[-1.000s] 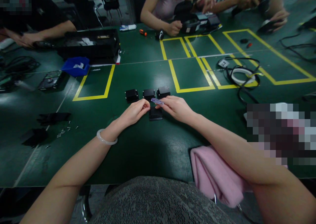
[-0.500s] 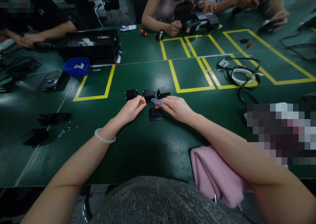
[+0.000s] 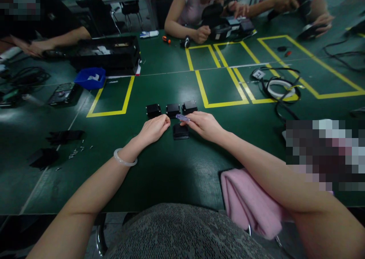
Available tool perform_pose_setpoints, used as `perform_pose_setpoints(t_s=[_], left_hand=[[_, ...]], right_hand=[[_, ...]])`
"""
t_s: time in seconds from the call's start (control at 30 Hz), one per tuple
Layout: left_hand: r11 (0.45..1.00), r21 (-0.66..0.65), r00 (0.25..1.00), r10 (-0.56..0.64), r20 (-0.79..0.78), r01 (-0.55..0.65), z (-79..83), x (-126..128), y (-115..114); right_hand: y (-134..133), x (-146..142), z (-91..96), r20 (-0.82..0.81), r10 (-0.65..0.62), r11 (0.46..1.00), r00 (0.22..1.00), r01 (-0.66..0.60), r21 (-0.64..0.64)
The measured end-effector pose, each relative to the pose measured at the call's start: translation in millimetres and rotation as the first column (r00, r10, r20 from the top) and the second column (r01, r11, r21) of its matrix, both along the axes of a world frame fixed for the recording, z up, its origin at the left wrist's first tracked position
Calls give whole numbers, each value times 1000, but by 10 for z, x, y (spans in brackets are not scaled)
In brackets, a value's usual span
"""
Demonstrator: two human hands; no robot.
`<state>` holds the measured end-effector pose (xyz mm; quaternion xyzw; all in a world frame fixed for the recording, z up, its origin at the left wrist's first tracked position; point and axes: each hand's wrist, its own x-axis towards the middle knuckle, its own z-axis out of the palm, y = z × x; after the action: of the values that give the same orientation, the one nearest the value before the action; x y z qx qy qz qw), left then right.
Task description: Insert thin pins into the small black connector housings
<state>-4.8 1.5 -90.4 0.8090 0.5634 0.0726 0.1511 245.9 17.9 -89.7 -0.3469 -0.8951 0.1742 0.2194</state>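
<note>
My right hand is closed round a screwdriver with a translucent purple handle; its tip is hidden. Just under these fingers lies a small black box with a flat flanged base. To the left of that box my left hand is closed in a pinch, and whatever it may hold is too small to make out. Beyond both hands stand three similar black boxes in a row: a left one, a middle one and a right one, with small metal bits at their sides.
Loose screws lie at the left near black parts. A blue bin stands before a long black crate. Coiled cable lies at the right, and a pink cloth hangs over the near edge. Other people work across the table.
My left hand has moved slightly right, nearer the flanged black box. My right hand with the screwdriver has hardly moved. The view has shifted a little.
</note>
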Motion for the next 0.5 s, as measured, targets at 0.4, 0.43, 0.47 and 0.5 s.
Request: perform_pose_setpoints(t_s=[0.4,0.43,0.47,0.5], left_hand=[[998,-22,998,-62,-7,62,44,-57,-12],[998,-23,998,-65,0,65,65,-59,-20],[998,-20,998,-64,10,65,92,-56,-31],[998,-10,998,-60,23,61,124,-47,-47]], right_hand=[[-15,22,22,-13,10,1000,1000,-10,-20],[-12,23,21,-19,11,1000,1000,-11,-24],[-9,23,19,-28,11,1000,1000,-12,-28],[-6,23,16,-42,10,999,999,-11,-32]])
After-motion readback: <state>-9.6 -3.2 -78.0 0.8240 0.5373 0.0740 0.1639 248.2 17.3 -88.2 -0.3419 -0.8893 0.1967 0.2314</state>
